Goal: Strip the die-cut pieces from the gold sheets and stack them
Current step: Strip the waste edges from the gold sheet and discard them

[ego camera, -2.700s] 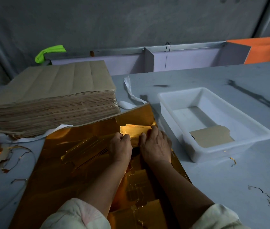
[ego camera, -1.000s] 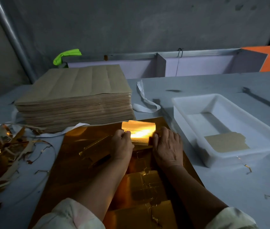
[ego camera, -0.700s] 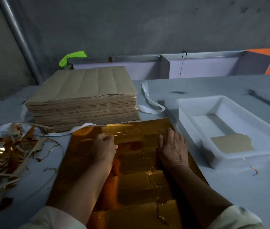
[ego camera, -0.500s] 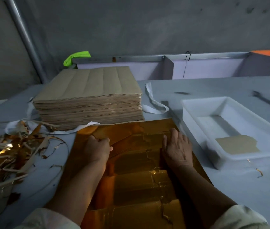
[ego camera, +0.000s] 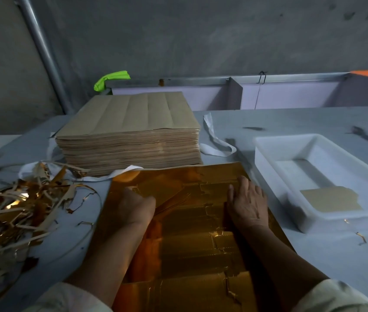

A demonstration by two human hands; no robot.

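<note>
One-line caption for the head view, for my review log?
Left hand and flat right hand rest on the gold sheet, between scrap pile, sheet stack and white tray.

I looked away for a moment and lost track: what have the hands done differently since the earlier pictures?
The small gold piece both hands pinched up is no longer raised. The hands have parted: the left hand slid left, fingers curled on the gold sheet; the right hand now presses flat on it. The brown stack, white tray and scrap heap stayed put.
</note>
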